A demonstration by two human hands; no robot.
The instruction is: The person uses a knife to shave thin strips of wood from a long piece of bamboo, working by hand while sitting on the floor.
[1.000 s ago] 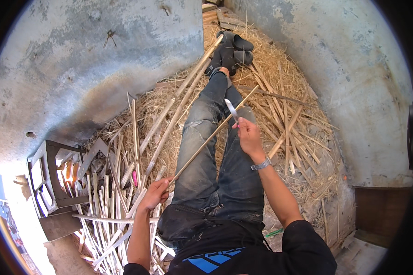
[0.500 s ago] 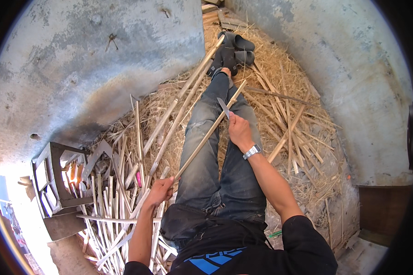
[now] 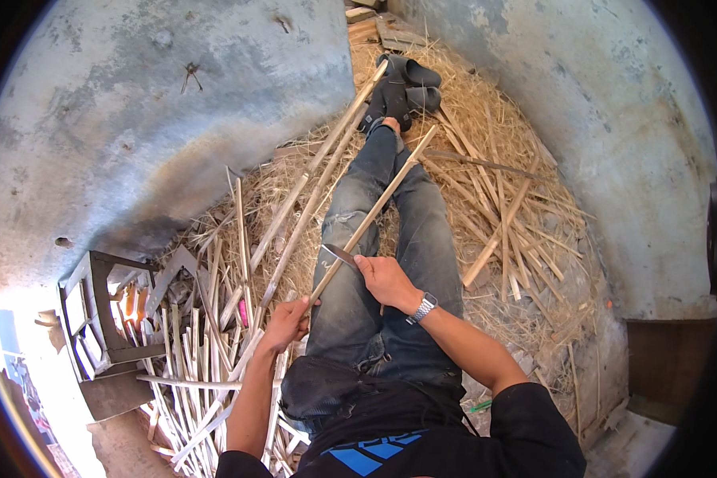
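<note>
A thin wooden strip slants across my outstretched legs, its far end near my shins. My left hand is closed round the near end of the strip, beside my left thigh. In my right hand is a knife, its blade lying across the strip a short way above the left hand. The fingers of the right hand wrap the handle, which is mostly hidden. My jeans are worn and dusty under the strip.
Many split strips lie piled at my left, and more strips lie to the right of my legs. Shavings cover the ground. Curved grey walls rise on both sides. A dark metal frame stands at the left.
My right hand and the knife have come back along the strip toward my left hand. The strip's far end has shifted slightly farther off and right.
</note>
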